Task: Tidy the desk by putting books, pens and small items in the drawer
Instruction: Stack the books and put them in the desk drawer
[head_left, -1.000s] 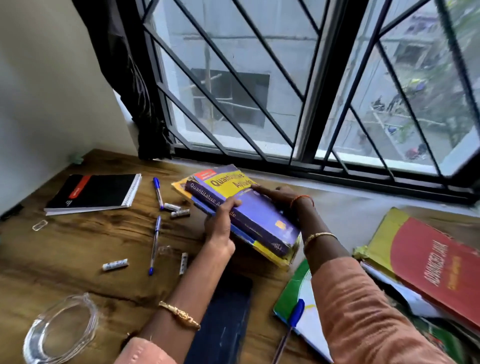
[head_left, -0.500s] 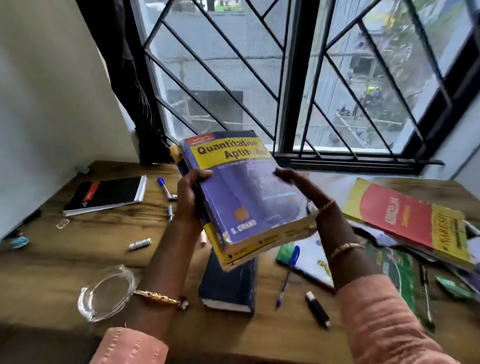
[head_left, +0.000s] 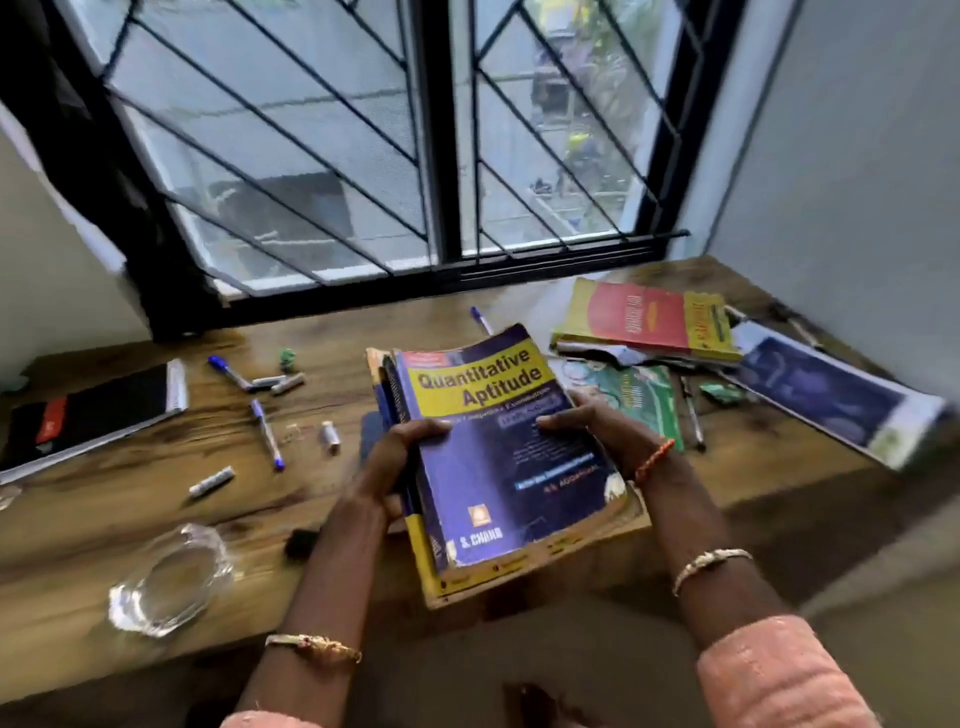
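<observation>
- The left hand (head_left: 400, 457) gripped the spine side of the "Quantitative Aptitude" book stack (head_left: 498, 457), thumb on the cover.
- The right hand (head_left: 597, 431) clasped the opposite edge.
- The stack was held above the wooden desk (head_left: 130, 499), near its front edge.
- Blue pens (head_left: 267, 434) lay at the left.

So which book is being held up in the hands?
The purple and yellow Quantitative Aptitude book, held by the left hand and right hand. The red book and black notebook lie on the desk.
</observation>
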